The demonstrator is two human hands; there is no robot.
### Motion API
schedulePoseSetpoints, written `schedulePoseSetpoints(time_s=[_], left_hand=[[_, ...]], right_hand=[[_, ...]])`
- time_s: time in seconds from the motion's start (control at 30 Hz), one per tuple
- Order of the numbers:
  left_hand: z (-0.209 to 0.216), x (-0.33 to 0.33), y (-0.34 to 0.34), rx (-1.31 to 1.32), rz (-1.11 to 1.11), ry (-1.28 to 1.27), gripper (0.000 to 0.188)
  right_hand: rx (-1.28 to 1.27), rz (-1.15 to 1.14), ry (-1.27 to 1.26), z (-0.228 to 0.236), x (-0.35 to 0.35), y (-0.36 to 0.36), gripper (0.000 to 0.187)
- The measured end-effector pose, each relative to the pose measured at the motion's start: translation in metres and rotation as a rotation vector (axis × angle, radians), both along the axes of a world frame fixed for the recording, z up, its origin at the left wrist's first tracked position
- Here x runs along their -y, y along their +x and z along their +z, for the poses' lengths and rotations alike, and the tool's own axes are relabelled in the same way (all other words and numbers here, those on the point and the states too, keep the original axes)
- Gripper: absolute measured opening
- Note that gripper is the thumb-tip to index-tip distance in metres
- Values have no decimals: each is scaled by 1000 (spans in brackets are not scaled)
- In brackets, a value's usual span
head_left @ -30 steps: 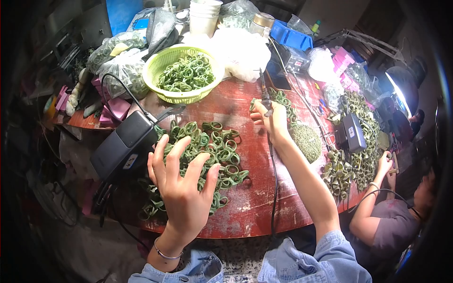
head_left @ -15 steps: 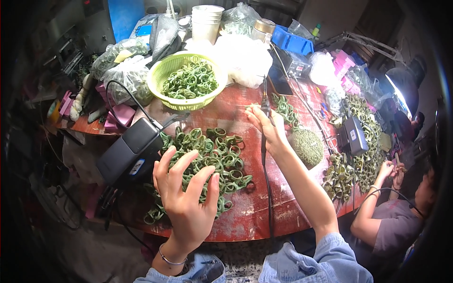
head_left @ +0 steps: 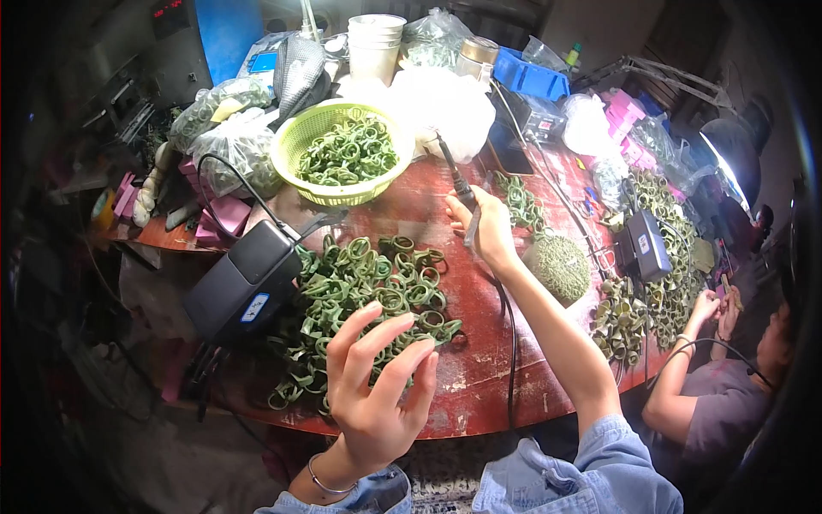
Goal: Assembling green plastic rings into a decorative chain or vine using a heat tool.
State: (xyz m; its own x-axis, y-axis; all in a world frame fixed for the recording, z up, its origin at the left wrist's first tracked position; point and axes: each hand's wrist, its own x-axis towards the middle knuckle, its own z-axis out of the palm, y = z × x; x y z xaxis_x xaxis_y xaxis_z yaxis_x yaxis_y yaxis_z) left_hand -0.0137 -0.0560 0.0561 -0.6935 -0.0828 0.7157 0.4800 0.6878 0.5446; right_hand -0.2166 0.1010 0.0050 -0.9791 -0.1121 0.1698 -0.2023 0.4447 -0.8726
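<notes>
My left hand (head_left: pixel 377 385) hovers with fingers spread just above the near edge of a heap of green rings (head_left: pixel 360 295) on the red round table (head_left: pixel 479 377). It holds nothing. My right hand (head_left: pixel 488 230) is closed around a black pen-like tool (head_left: pixel 454 176) with a cord, held upright over the table past the heap. A thin pale strip hangs from the same hand. A yellow-green basket (head_left: pixel 342 154) of more green rings stands behind the heap.
A black power box (head_left: pixel 244 283) with cables sits left of the heap. A round green woven pad (head_left: pixel 561 267) lies right of my right hand. Bags, paper cups and blue bins crowd the back. Another person (head_left: pixel 728 385) works on darker rings (head_left: pixel 651 283) at the right.
My right hand has taken hold of the black corded tool and lifted it slightly toward the back. My left hand has stayed spread over the rings, fingers curling a little.
</notes>
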Motion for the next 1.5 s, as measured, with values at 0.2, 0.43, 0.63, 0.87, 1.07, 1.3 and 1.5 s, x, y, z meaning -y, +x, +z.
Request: schedulePoseSetpoints(time_s=[0.2,0.43,0.63,0.87,1.07,1.3,1.5], left_hand=[[-7,-9,6,47,-160,124,12],[-31,-41,7,735,-603,879,39],[-33,-55,11,943,-820,1151,38],[-35,-61,17,805,-833,1101,43],[-31,-62,20,745,-723,941,43],[-28,-62,22,636,-653,803,50],[-34,-59,24,563,-611,656,50]], right_hand=[[-28,-56,-342,21,0,64,15],[-108,85,-261,48,-33,193,21],[-123,22,-230,34,-48,227,17],[-162,5,-328,30,-50,234,13],[-136,-13,-402,26,-46,236,11],[-126,-93,-596,14,-45,243,13],[0,-136,-648,20,-42,250,14]])
